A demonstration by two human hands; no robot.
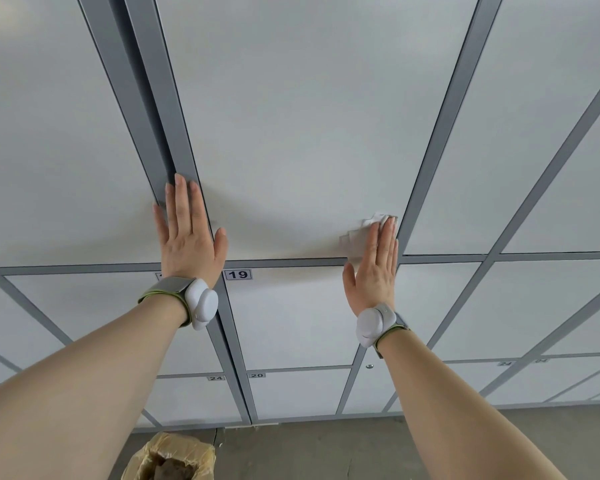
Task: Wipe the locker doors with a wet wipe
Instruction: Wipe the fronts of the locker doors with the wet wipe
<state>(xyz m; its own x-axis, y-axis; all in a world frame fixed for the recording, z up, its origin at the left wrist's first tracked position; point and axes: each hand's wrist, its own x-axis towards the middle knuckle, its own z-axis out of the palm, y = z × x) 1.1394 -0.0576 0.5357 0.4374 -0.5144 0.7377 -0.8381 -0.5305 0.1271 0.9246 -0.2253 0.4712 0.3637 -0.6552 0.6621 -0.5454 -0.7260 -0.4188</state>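
A tall white locker door (302,133) with grey frame bars fills the middle of the view. My right hand (374,265) lies flat with straight fingers near the door's lower right corner and presses a crumpled white wet wipe (361,232) against it. The wipe sticks out above and left of the fingers. My left hand (187,233) rests flat with spread fingers on the door's lower left edge, over the grey frame bar (160,98). Below is the door numbered 19 (291,313).
More white locker doors surround this one; doors 20 (298,393) and 24 (187,396) are lower down. A bin lined with a yellowish plastic bag (170,457) stands on the grey floor (326,448) below my left arm. Both wrists carry white devices on straps.
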